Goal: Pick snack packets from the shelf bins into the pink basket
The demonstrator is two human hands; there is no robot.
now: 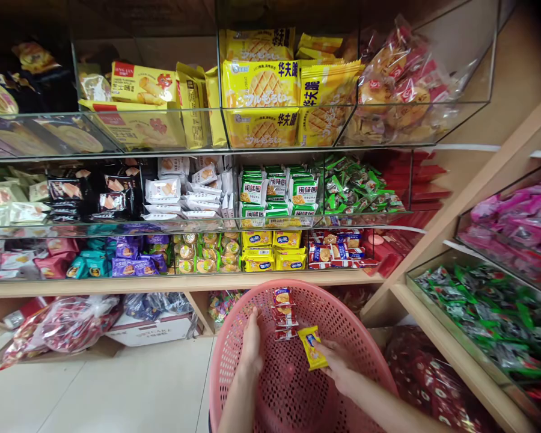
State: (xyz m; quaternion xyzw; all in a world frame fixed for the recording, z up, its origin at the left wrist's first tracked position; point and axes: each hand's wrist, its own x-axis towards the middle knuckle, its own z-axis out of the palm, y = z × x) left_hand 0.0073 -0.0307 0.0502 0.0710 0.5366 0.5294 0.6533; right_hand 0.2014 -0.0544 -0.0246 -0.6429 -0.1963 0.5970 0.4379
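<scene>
A pink perforated plastic basket (342,313) sits low in front of me. My left hand (251,344) rests on its inner left wall, fingers together and pointing up; I cannot see anything in it. My right hand (338,362) pinches a small yellow snack packet (312,347) over the basket's middle. A few red snack packets (284,314) lie stacked against the basket's far inner wall, just beyond both hands.
Glass-fronted shelf bins (234,150) ahead hold yellow waffle packs, green biscuit packs, and purple and red sweets. A wooden shelf (460,355) on the right carries green and pink packets. Bagged goods and a white carton (153,328) sit on the tiled floor at left.
</scene>
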